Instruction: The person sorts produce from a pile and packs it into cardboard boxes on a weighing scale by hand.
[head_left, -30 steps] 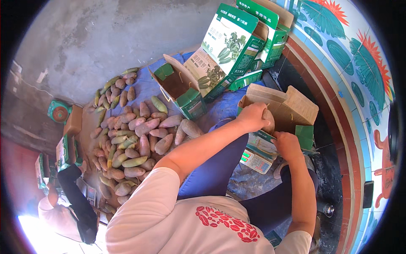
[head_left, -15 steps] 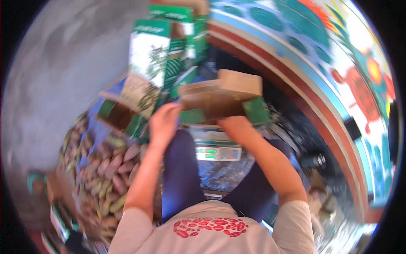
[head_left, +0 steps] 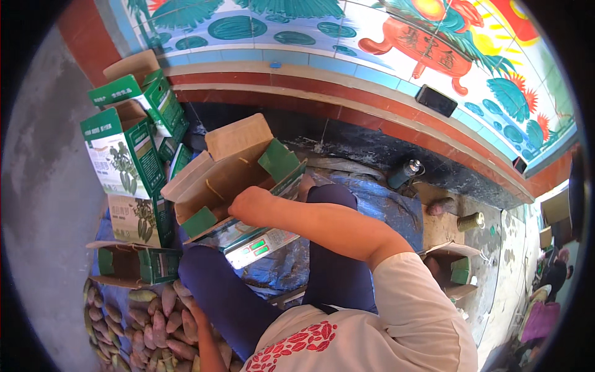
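An open cardboard box, brown inside with green end flaps, sits tilted across the digital scale in front of me. Its flaps stand up, and a cord handle shows inside. My right hand is closed at the box's near rim, its fingertips hidden. To my left lies a pile of elongated, tapered produce, some reddish-pink and some yellow-green; I cannot tell the exact kind. My left hand reaches down at the pile's edge beside my left knee, most of its fingers hidden.
Green-and-white cartons are stacked at the left, with an open carton below them. A blue tarp covers ground ahead. Toward the right are a flask, a can and another open box. A phone rests by the painted tiled wall.
My view has swung to the right. My left hand has left the box and gone down to the produce pile. My right hand stays at the box.
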A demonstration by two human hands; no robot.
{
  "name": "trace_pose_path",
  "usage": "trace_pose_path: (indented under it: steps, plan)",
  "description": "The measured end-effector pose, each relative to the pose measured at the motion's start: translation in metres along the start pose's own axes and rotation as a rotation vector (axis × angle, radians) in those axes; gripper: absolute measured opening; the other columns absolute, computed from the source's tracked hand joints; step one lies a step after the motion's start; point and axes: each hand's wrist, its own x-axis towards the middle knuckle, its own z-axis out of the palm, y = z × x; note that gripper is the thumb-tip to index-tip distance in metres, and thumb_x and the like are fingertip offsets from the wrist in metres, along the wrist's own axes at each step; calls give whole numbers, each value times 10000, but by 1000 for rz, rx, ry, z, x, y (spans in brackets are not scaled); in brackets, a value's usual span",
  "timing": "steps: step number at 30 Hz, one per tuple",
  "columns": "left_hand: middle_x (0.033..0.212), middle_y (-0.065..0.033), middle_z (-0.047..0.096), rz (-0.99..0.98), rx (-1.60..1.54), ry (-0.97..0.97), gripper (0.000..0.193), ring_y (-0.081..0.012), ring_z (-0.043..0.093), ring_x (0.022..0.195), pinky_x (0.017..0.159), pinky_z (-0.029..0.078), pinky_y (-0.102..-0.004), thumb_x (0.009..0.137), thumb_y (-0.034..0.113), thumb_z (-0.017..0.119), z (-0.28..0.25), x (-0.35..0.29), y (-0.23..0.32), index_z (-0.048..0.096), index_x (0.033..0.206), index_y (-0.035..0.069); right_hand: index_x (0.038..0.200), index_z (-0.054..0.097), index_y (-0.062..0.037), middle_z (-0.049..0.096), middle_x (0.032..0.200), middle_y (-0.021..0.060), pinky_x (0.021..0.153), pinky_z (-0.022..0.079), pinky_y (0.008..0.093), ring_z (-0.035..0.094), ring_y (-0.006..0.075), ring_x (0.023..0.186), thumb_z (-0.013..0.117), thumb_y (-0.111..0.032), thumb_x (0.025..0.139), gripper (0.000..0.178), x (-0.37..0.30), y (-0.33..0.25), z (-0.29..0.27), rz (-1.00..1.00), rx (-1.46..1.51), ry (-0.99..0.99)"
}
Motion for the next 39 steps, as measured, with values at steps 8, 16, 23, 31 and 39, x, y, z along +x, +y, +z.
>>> trace_pose_path:
  steps: [8,16,23,31,39]
  plan:
    - [977,-182,620,-25,-15,-11,387,-256,595,913,780,470,-333,854,264,591,21,6,-24,575,1079,-51,805,693,-75,677,838,119,663,522,391,660,274,801,544,-138,751,171,3,-3,2,2,21,36]
    - [992,-186,614,-92,-39,-8,417,-259,591,923,786,469,-335,849,278,595,42,-2,-38,561,1096,-56,817,647,-80,652,790,106,670,514,390,646,273,808,532,-142,767,140,1,-3,1,-18,-1,11]
    - [1006,-190,608,-171,-57,3,443,-261,588,933,790,469,-336,846,290,598,56,-12,-51,549,1111,-61,817,634,-72,635,754,107,657,516,380,644,268,786,551,-129,740,127,-2,-4,-4,-13,17,4]
    - [1021,-194,601,-266,-80,8,474,-263,584,944,796,468,-338,841,305,602,74,-24,-62,535,1128,-67,819,620,-76,634,759,104,648,514,365,643,256,794,550,-127,743,115,-3,-5,-3,-3,15,-8]
    - [1036,-199,595,-357,-70,38,505,-266,580,954,801,468,-340,837,319,606,72,-38,-74,521,1145,-72,836,613,-75,635,800,102,682,511,355,636,254,814,547,-130,749,121,0,-5,-8,4,-8,-45]
